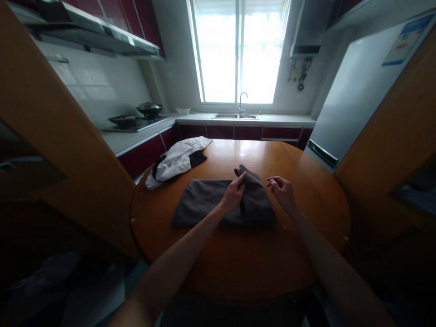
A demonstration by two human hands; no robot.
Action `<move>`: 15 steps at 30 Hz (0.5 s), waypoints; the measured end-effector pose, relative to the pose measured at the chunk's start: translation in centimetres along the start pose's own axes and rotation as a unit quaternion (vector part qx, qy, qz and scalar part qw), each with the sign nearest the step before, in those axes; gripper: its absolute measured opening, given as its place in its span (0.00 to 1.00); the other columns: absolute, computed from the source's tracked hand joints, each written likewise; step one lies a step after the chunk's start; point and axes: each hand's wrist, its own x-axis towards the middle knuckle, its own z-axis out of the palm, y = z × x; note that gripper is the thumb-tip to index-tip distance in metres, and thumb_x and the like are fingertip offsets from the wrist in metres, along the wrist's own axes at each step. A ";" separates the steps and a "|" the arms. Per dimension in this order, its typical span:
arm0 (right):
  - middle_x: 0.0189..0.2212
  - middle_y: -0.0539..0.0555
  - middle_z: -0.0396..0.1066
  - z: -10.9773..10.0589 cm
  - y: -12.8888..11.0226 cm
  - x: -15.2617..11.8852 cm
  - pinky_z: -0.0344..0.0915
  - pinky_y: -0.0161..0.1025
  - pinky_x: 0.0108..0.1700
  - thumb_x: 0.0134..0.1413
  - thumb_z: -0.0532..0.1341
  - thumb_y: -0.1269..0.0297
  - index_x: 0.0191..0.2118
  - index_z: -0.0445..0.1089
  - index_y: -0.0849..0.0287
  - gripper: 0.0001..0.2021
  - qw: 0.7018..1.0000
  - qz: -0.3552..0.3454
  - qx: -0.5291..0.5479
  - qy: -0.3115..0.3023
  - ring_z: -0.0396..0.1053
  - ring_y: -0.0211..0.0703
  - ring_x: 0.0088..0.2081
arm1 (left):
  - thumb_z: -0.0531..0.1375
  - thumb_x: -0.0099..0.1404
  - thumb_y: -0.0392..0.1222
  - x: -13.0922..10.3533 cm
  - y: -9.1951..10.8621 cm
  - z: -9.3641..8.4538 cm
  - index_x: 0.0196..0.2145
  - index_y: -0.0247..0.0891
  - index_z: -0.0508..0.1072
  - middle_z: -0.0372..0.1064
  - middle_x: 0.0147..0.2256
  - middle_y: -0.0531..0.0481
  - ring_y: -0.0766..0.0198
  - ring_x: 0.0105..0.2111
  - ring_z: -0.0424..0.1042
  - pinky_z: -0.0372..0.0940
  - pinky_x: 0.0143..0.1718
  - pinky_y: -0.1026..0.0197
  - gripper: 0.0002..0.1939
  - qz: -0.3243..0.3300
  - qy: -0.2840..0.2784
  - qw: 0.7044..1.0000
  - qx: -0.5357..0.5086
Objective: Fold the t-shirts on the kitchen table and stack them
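A dark grey cloth [204,200] lies folded on the round wooden table [316,200], its right part doubled over and its far edge raised. My left hand [234,193] has its fingers closed on the raised fold of the cloth. Just right of the cloth, my right hand [282,190] hovers with its fingers curled and thumb close to them; whether anything is between the fingertips is too small to tell. A white and black garment [177,159] rests in a loose heap at the table's far left.
Beyond the table runs a counter [279,119] with a sink [235,116] under the window. Pans [149,108] stand on the stove at the left. A fridge [354,91] is at the right.
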 end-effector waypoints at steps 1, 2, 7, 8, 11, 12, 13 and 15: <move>0.27 0.53 0.75 0.3 0.0 -0.2 0.64 0.38 0.30 0.55 0.59 0.56 0.36 0.75 0.60 0.13 1.000 -0.019 -0.010 -0.014 0.68 0.41 0.26 | 0.55 0.67 0.34 0.4 0.5 -1.1 0.65 0.39 0.66 0.67 0.62 0.46 0.54 0.61 0.65 0.56 0.66 0.53 0.29 -0.015 0.005 1.000 -0.017; 0.29 0.54 0.76 0.6 -0.1 -0.5 0.65 0.39 0.32 0.56 0.60 0.56 0.37 0.75 0.60 0.13 0.998 -0.040 -0.021 -0.035 0.70 0.43 0.29 | 0.56 0.66 0.35 0.8 1.1 -2.4 0.65 0.38 0.66 0.66 0.62 0.46 0.53 0.62 0.64 0.56 0.65 0.53 0.29 -0.034 0.010 0.999 -0.031; 0.44 0.57 0.75 2.3 -0.3 -2.1 0.68 0.47 0.49 0.62 0.60 0.54 0.49 0.75 0.55 0.15 0.970 -0.173 -0.056 -0.162 0.71 0.48 0.45 | 0.60 0.63 0.36 1.8 3.6 -9.5 0.64 0.41 0.67 0.65 0.63 0.47 0.52 0.59 0.68 0.62 0.61 0.52 0.31 -0.106 0.025 0.991 -0.076; 0.48 0.57 0.74 2.6 -0.3 -2.5 0.67 0.49 0.53 0.63 0.60 0.54 0.52 0.74 0.54 0.16 0.963 -0.195 -0.059 -0.177 0.70 0.49 0.49 | 0.60 0.63 0.37 1.8 4.0 -10.8 0.65 0.42 0.67 0.65 0.63 0.47 0.53 0.57 0.70 0.63 0.60 0.52 0.32 -0.113 0.016 0.990 -0.077; 0.58 0.59 0.68 3.3 -0.7 -3.5 0.60 0.53 0.62 0.64 0.60 0.53 0.59 0.69 0.51 0.21 0.942 -0.232 -0.082 -0.229 0.63 0.52 0.59 | 0.62 0.62 0.38 1.0 4.4 -14.4 0.64 0.42 0.67 0.66 0.62 0.47 0.52 0.57 0.70 0.63 0.60 0.50 0.32 -0.126 -0.024 0.991 -0.045; 0.60 0.59 0.66 3.5 -0.8 -3.8 0.59 0.54 0.63 0.64 0.61 0.53 0.61 0.68 0.51 0.23 0.933 -0.239 -0.097 -0.251 0.62 0.52 0.61 | 0.62 0.61 0.38 0.6 4.1 -15.5 0.64 0.41 0.67 0.66 0.63 0.47 0.52 0.58 0.69 0.62 0.61 0.51 0.32 -0.128 -0.033 0.991 -0.022; 0.62 0.59 0.64 3.7 -1.0 -4.1 0.57 0.55 0.64 0.63 0.62 0.52 0.63 0.66 0.50 0.25 0.922 -0.247 -0.115 -0.274 0.60 0.53 0.62 | 0.62 0.61 0.39 0.1 3.7 -16.5 0.64 0.40 0.68 0.65 0.63 0.46 0.52 0.59 0.68 0.61 0.62 0.51 0.32 -0.133 -0.038 0.990 0.002; 0.65 0.59 0.61 4.1 -1.3 -4.7 0.55 0.57 0.65 0.60 0.64 0.51 0.65 0.63 0.49 0.30 0.897 -0.267 -0.152 -0.318 0.57 0.55 0.64 | 0.61 0.61 0.40 -0.9 2.3 -18.1 0.64 0.39 0.68 0.65 0.63 0.45 0.51 0.59 0.68 0.61 0.62 0.50 0.32 -0.152 -0.047 0.986 0.044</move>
